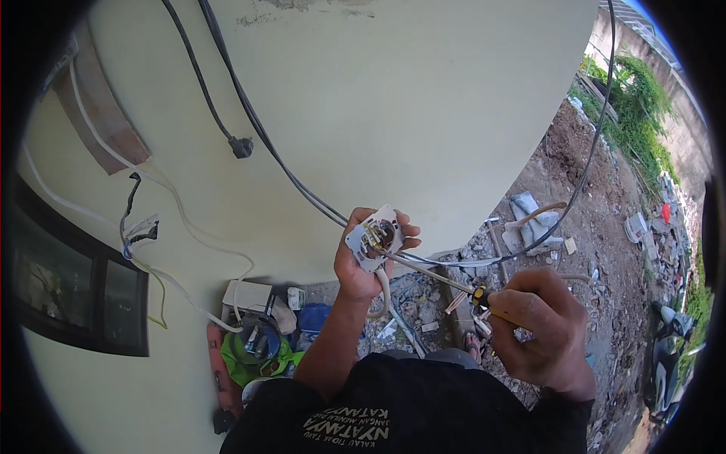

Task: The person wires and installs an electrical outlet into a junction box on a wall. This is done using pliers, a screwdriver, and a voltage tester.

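Held up in front of the wall is an electrical socket insert [368, 253] with a pale metal mounting plate and brass-coloured parts. My left hand [355, 276] wraps round it from behind, fingers curling over its edges. A white cable [384, 291] hangs from its underside. My right hand [541, 329] grips the yellow-and-black handle of a screwdriver [439, 277]. The long shaft points left, and its tip reaches the socket's lower right side. Whether the tip sits in a screw cannot be made out.
Black cables [253, 125] hang along the wall, one ending in a plug [241, 147]. Loose wires [140, 234] stick out near the dark window [83, 280]. A green bag [249, 352] with tools lies lower left. Rubble covers the ground; a hoe [529, 223] lies there, and a motorbike [665, 356] stands right.
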### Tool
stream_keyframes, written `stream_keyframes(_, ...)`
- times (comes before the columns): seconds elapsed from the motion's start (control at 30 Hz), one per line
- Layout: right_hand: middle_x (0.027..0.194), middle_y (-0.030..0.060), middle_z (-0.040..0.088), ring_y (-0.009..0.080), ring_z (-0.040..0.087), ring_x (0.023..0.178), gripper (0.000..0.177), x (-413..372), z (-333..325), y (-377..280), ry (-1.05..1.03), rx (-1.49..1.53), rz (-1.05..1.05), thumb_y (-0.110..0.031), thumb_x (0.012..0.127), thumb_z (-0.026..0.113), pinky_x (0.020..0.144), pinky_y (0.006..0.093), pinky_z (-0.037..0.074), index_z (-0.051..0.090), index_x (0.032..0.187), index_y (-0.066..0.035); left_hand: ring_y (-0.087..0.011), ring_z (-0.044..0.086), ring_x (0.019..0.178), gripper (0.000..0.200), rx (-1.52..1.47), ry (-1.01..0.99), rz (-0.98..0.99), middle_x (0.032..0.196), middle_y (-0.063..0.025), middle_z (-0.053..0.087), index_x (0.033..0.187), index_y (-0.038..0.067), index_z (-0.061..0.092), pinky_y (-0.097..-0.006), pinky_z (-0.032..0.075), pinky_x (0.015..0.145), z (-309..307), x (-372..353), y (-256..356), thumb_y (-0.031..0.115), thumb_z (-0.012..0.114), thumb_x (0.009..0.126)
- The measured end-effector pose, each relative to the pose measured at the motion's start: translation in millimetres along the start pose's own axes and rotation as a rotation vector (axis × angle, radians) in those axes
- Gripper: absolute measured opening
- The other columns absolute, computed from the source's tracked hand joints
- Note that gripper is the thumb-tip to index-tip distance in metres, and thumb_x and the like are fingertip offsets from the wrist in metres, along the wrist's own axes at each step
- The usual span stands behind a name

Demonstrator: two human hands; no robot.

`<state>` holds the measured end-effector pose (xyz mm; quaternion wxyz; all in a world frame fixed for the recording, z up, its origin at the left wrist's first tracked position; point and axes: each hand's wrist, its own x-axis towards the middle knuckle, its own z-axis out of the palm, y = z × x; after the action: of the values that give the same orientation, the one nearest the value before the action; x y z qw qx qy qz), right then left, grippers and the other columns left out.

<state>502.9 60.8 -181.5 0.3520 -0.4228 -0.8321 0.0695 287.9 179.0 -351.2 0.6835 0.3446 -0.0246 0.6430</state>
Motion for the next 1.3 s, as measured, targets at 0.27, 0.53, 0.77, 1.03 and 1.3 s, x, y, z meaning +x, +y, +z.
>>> stream_keyframes(0.27,0.069,0.0123,0.062,0.0228,0.065,0.052,0.027,-5.6,2.7,7.6,-0.117,0.032,0.079,-0.011,0.085,0.074,0.044,0.0347,0.05,0.062,0.105,0.003,-0.0412,0.063,0.11,0.05,0.286,-0.021,0.059,0.12,-0.0256,0.059,0.123,0.011,0.046,-0.0527,0.053,0.093,-10.1,-1.7,6.1,0.053,0.045,0.097)
stream_keyframes(0.53,0.085,0.0107,0.058,0.0162,0.059,0.059,0.039,8.6,-8.7,12.0,-0.303,-0.338,-0.46,-0.008,0.074,0.074,0.048,0.0301,0.051,0.062,0.109,0.004,-0.0397,0.063,0.11,0.043,0.193,0.016,-0.082,0.118,-0.0261,0.06,0.116,0.009,0.047,-0.0525,0.053,0.094,-11.2,-5.1,1.5,0.047,0.038,0.101)
stream_keyframes(0.77,0.088,0.0095,0.054,0.016,0.055,0.059,0.032,12.0,-8.0,4.9,-0.149,-0.272,-0.338,-0.009,0.073,0.072,0.05,0.0297,0.051,0.063,0.102,0.001,-0.0421,0.063,0.11,0.049,-0.031,0.073,-0.157,0.117,-0.0244,0.06,0.125,0.01,0.052,-0.053,0.054,0.094,-10.6,-7.4,-16.6,0.05,0.038,0.101)
stream_keyframes(1.03,0.089,0.0121,0.057,0.0215,0.06,0.064,0.03,21.2,-9.3,19.8,-0.265,0.009,-0.428,-0.008,0.077,0.074,0.052,0.0333,0.051,0.062,0.103,0.001,-0.0412,0.063,0.112,0.049,-0.065,0.095,-0.142,0.119,-0.0236,0.061,0.126,0.01,0.051,-0.0526,0.054,0.095,-10.4,-9.9,-13.0,0.049,0.036,0.101)
stream_keyframes(1.3,0.091,0.0126,0.056,0.0262,0.062,0.072,0.037,10.1,-16.0,12.0,-0.331,-0.009,-0.034,-0.008,0.073,0.079,0.06,0.0347,0.053,0.061,0.105,0.0,-0.0394,0.064,0.11,0.046,-0.066,0.146,-0.125,0.117,-0.0221,0.062,0.124,0.01,0.052,-0.0514,0.054,0.095,-7.0,-13.0,-13.9,0.047,0.036,0.101)
